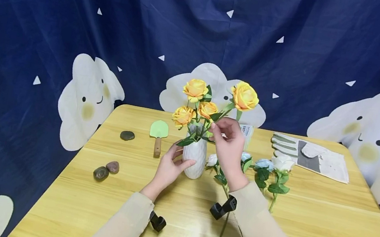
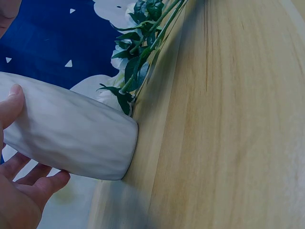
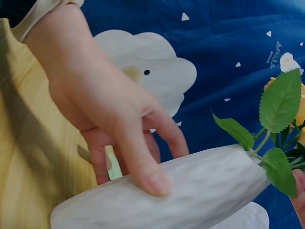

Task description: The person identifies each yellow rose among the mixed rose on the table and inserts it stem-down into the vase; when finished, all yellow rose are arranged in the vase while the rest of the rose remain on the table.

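A white textured vase stands upright on the table, with several yellow roses in it. My left hand holds the vase from its left side; in the left wrist view the thumb and fingers lie on opposite sides of the vase. Above the vase's mouth, my right hand pinches the stem of the rightmost yellow rose, whose bloom leans right. Only a bit of the right fingers shows in the right wrist view, beside green leaves. The stem's lower end is hidden.
White and blue roses lie to the right, partly under my right forearm. Gardening gloves lie at the back right. A green hand shovel and several dark stones are on the left. A printed packet is behind my right hand.
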`<state>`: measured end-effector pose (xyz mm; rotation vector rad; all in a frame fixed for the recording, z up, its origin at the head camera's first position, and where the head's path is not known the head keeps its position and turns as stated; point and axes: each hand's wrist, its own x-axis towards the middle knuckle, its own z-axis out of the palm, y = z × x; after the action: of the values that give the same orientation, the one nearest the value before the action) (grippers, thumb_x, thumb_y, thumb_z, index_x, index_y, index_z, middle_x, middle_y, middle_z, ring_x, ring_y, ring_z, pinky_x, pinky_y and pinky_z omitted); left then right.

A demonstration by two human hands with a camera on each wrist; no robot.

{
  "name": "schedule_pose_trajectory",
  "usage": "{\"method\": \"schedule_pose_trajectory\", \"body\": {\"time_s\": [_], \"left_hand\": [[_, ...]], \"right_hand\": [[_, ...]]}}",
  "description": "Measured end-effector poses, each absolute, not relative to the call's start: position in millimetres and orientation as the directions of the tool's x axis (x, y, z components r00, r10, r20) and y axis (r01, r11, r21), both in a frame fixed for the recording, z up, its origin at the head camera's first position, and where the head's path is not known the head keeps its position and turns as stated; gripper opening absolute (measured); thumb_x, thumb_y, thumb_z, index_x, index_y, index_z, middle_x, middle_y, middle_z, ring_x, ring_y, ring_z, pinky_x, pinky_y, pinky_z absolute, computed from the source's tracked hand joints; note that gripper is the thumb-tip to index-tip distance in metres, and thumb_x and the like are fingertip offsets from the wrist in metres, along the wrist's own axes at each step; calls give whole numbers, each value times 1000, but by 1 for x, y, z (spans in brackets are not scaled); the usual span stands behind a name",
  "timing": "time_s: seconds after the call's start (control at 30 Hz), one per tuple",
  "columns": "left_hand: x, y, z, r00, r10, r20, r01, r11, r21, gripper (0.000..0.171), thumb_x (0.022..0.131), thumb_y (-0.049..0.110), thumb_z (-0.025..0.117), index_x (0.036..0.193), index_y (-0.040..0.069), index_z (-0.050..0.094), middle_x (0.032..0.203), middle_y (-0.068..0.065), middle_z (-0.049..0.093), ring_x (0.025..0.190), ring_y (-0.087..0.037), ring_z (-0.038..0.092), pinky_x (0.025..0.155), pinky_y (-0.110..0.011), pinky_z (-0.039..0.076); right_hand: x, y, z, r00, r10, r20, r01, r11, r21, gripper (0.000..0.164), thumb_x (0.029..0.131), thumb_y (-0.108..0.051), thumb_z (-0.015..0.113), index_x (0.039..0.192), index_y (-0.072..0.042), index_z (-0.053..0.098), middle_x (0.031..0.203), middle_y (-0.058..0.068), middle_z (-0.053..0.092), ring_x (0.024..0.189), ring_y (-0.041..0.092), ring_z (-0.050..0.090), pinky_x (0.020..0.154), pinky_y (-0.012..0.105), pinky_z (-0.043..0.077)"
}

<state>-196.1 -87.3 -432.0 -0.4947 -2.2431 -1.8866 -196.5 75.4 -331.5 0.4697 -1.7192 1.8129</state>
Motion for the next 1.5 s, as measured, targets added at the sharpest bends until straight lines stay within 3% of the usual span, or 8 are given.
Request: {"method": "schedule_pose_trajectory", "body": {"time_s": [0.1,0.23,0.4,0.67,0.9,1.17,1.5], "left_hand": [[-196,-87,-432,-929,144,342,361,143,921,59,80,8,73,132,4,45,126,-20,50,115,-38,50,89,-48,46],[-197,-88,-433,-929,148,340,359,137,923,59,80,8,73,132,4,45,127,-19,50,115,-37,49,89,-48,46],[-197,-88,-433,-932,145,333,352,135,926,58,81,8,73,132,4,45,127,-18,50,116,-37,49,90,-49,46],[-195,-88,-431,-929,141,342,362,148,920,57,81,7,72,131,3,46,126,-21,50,115,-38,49,89,-49,46],[-195,-88,-431,-932,146,331,351,151,924,58,81,8,72,132,5,45,126,-22,50,115,-37,49,90,-47,46],[-196,-88,-431,-933,149,326,347,141,927,59,80,8,73,132,5,45,125,-22,50,115,-37,50,91,-48,46],[-196,-89,-431,-933,149,328,348,140,927,60,80,9,73,133,6,45,125,-22,50,115,-38,50,91,-47,45]], "right_hand": [[-193,72,-335,-732,187,655,-656,67,-752,9,84,13,59,92,14,52,80,27,56,69,7,60,55,34,55],[-186,67,-335,-675,204,709,-683,189,-705,8,82,14,61,87,12,55,79,23,58,71,18,61,59,23,51],[-179,62,-333,-649,191,736,-692,252,-676,5,81,15,60,85,13,57,80,23,60,74,26,61,64,19,49],[-192,68,-346,-720,179,671,-677,30,-735,5,90,9,53,92,10,57,81,23,60,73,33,63,65,24,53],[-205,74,-354,-746,265,611,-657,-142,-741,4,88,8,55,90,6,58,82,8,61,71,20,65,61,31,54],[-208,84,-344,-795,313,519,-604,-340,-721,23,86,11,56,90,-10,65,80,5,62,70,18,65,61,27,54],[-216,89,-335,-824,287,489,-566,-359,-742,27,87,12,53,89,-11,66,80,2,63,68,15,64,62,27,55]]}}
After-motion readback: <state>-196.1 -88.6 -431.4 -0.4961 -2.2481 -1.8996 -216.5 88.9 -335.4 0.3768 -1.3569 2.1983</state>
